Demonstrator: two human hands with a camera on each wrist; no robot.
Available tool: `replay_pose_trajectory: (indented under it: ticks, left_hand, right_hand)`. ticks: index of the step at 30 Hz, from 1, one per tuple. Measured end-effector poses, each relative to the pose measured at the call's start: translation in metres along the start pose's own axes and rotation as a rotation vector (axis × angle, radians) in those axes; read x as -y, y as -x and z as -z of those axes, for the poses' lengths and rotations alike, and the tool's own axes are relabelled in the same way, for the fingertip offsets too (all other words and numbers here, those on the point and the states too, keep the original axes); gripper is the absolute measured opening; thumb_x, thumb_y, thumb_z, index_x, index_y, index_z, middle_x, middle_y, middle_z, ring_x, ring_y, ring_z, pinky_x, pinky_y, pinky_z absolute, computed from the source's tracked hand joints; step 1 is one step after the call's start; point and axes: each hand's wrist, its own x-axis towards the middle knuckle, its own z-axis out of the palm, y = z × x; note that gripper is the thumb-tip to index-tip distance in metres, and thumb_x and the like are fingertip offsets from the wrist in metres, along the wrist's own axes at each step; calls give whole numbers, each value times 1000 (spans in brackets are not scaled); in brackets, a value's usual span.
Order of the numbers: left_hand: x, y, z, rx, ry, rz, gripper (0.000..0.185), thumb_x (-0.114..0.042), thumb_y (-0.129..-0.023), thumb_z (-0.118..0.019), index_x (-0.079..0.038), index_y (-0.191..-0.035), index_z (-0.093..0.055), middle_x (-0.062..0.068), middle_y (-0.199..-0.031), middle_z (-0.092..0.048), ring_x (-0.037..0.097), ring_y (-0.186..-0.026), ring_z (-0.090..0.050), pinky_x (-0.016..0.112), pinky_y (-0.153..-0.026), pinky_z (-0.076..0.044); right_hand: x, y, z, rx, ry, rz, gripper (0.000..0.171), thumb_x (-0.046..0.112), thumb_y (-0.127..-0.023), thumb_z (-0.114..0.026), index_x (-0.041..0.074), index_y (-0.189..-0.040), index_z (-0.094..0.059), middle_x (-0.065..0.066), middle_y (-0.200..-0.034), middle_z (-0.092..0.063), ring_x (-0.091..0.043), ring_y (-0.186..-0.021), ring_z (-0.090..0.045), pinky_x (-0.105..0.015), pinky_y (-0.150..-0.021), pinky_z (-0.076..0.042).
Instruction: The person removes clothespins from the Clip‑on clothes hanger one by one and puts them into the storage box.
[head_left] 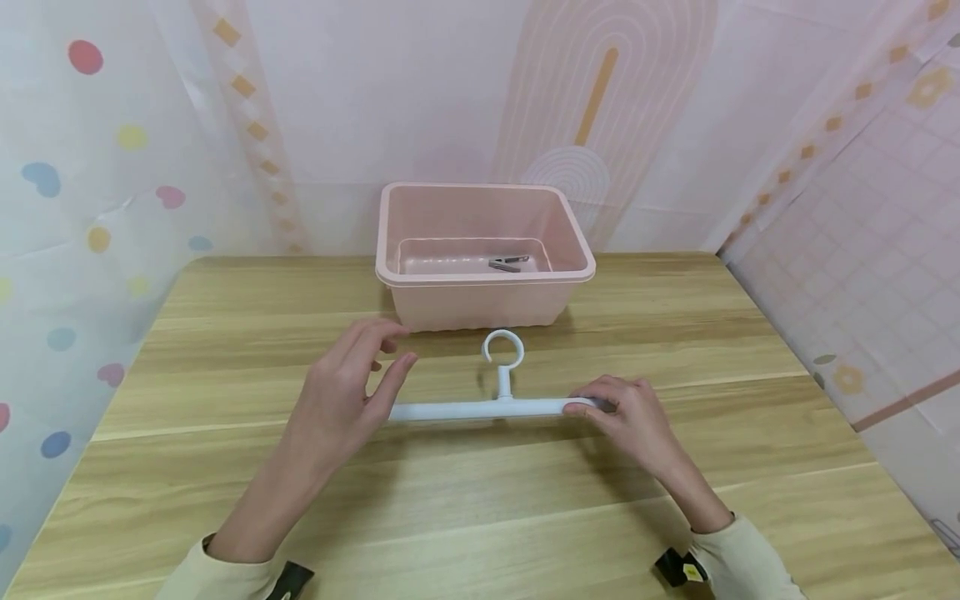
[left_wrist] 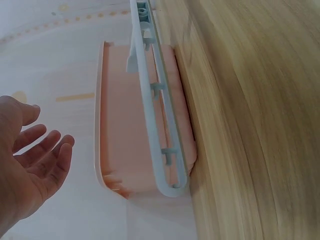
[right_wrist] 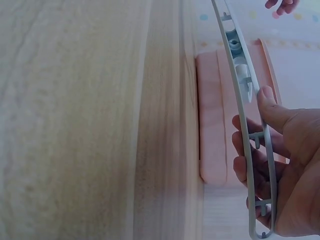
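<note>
Right hand (head_left: 637, 417) clamped on one end of the white hanger (head_left: 480, 408), thumb on the near edge and fingers curled round the far side, plain in the right wrist view (right_wrist: 280, 190). Hanger held just above the wooden table (head_left: 480, 517), bar running level away from that grip toward the left hand (head_left: 352, 392), hook (head_left: 502, 346) pointing away from the person. Left hand loose at the opposite end, fingers straight and spread, gripping nothing, apart from the bar (left_wrist: 160, 100). Beyond the hook, pink tub (head_left: 486, 275) with a grey clip (head_left: 508, 263) inside.
</note>
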Motion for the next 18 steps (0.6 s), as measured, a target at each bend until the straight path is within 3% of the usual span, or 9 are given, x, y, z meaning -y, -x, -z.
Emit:
replay_pose_trajectory:
  ticks: [11,18]
  left_hand:
    - [-2,0,2,11,-5,10,26,-2,-87,-75,2,-110,-64,11,-105,-69,22,-90,-67,32,-69,-59]
    - [-1,1,4,9,-4,24,28,-2,-86,-76,2,-111,-64,10,-106,-69,22,-90,-68,34,-69,-59]
  right_hand:
    - [-1,1,3,72,-111,52,18,24,-81,-82,16,-96,-78,5,-94,-78,-3,-79,-65,-21,-69,-48]
    - [-3,1,2,81,-117,95,13,18,-85,-78,15,-98,-76,2,-94,-77,-2,-79,-63,-21,-69,-49]
